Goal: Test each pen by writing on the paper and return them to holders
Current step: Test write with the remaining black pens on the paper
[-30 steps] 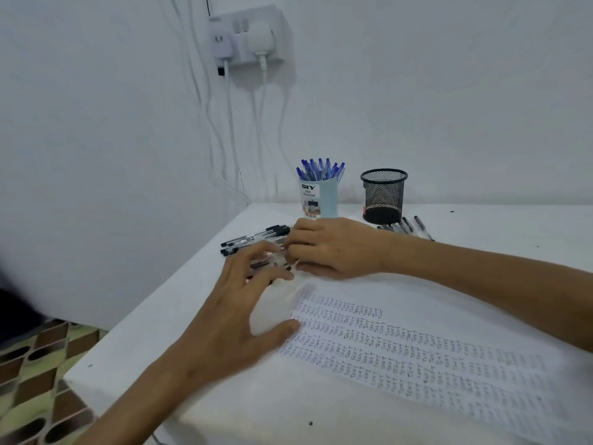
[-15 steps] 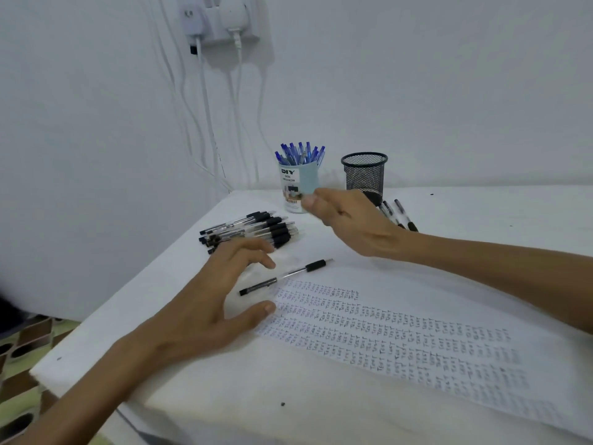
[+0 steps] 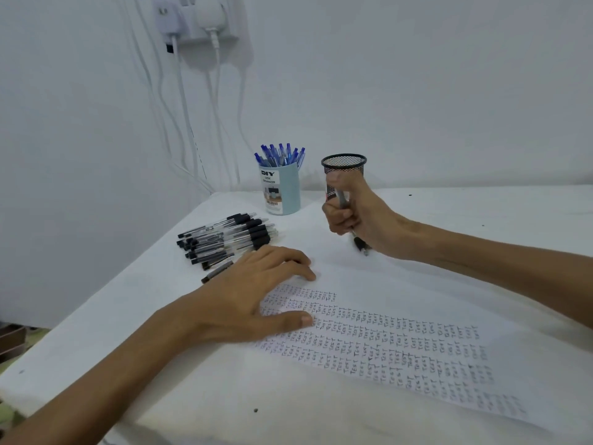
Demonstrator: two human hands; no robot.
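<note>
- Pen [image 3: 360, 244] sits clenched in the right hand [image 3: 356, 216]: the fingers wrap round the barrel in a fist and the thumb rests on its top end, probably to click it; the dark tip end pokes out below the fist, just above the desk [image 3: 481, 220]
- It looks like a light, stiff plastic stick with a smooth, rather slippery barrel; for writing, the dark grip sleeve near the tip is the best place to pinch it
- The left hand [image 3: 256, 300] lies flat, palm down, fingers straight and spread, holding nothing; it presses on the paper [image 3: 401, 354]
- The paper is a thin sheet lined with rows of "TEST"; it would likely slide unless pinned like this
- A pile of black pens [image 3: 224, 242] lies on the desk just beyond the left hand, one end showing at the hand's edge
- Further back stand a light-blue holder [image 3: 284, 194] packed with blue pens [image 3: 279, 154], and beside it a black mesh holder [image 3: 343, 163], partly behind the right hand; its contents cannot be seen
</note>
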